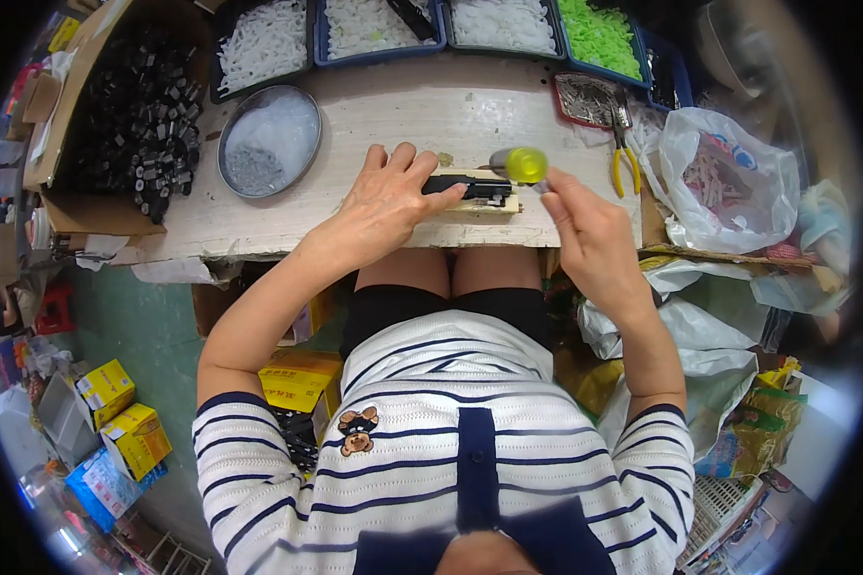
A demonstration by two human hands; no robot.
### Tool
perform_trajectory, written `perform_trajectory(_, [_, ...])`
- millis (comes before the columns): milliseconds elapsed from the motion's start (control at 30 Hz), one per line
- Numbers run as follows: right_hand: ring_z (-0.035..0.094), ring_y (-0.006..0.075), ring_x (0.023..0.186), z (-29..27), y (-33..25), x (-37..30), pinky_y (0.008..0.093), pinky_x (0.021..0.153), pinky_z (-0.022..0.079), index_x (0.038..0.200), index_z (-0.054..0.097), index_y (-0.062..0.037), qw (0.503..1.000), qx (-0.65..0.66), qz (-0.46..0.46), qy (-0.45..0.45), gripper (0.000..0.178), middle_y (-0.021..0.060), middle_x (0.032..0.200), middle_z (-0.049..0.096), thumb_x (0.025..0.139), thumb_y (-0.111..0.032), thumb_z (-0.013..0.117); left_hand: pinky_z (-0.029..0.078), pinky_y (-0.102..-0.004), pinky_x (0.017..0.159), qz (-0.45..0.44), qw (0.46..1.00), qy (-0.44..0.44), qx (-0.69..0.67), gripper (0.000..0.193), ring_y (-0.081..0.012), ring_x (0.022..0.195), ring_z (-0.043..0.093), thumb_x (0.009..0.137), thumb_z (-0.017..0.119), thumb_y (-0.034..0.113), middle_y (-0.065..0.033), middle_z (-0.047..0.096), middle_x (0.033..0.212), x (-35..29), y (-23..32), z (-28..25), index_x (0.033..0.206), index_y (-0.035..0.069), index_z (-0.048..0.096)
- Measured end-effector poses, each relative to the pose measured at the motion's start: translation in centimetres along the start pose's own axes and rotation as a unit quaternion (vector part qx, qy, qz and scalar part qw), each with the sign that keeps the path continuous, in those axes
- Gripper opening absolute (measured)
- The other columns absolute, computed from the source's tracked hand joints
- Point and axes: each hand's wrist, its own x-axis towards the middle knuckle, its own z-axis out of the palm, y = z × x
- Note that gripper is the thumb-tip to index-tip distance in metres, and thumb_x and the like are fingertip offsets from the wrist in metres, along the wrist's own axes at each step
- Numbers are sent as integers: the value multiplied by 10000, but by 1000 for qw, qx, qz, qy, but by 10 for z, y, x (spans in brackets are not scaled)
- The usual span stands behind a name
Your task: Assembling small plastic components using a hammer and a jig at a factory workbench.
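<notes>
Near the front edge of the table, a long black part (490,191) lies in a cream-coloured block (489,208). My left hand (390,198) rests over the left end of that part. A finger reaches along the part, holding it down, while the other fingers are bent above the tabletop. In my right hand (585,222) is a small hammer (525,165) with a translucent yellow-green face. Its head hovers over the right end of the black part, slightly blurred. My right fingers are wrapped round the handle, which is mostly hidden.
A round metal pan (270,142) sits left, beside a carton (64,144) of black pieces. Blue trays (379,57) of white and green parts line the back. Pliers (625,158), a small red-rimmed tray (585,101) and a plastic bag (676,192) lie right.
</notes>
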Motion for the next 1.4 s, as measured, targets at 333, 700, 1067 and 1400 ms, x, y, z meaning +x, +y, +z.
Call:
perform_trajectory(333, [577, 369, 612, 9, -3, -2, 459, 528, 444, 853, 505, -50, 992, -74, 34, -92, 150, 167, 696, 600, 870, -198, 490, 375, -359, 749, 1, 1000, -7, -3, 476, -241, 916, 479, 668, 580, -12, -84, 520, 979, 1, 6, -4, 1099, 184, 626])
perform_trajectory(700, [583, 375, 675, 5, -2, 15, 457, 588, 439, 915, 525, -53, 988, -5, 52, -144, 167, 156, 772, 615, 886, -206, 465, 453, -384, 693, -131, 944, 117, -279, 527, -269, 772, 524, 585, 599, -62, -97, 570, 793, 5, -14, 9, 1097, 60, 565])
perform_trajectory(1067, [560, 422, 667, 24, -9, 46, 480, 573, 432, 934, 534, -70, 990, 112, 54, -67, 150, 216, 708, 586, 875, -196, 477, 402, -343, 727, -143, 932, 233, -236, 591, -242, 772, 519, 600, 648, -80, -77, 584, 811, -13, 0, 27, 1162, 49, 521])
perform_trajectory(1400, [510, 398, 616, 24, -20, 78, 423, 597, 403, 1008, 586, -66, 972, 121, 130, -155, 232, 185, 637, 561, 898, -243, 482, 314, -361, 816, -192, 905, 333, -183, 683, -266, 942, 456, 630, 694, 23, -111, 519, 1052, -33, 13, 41, 1257, 45, 423])
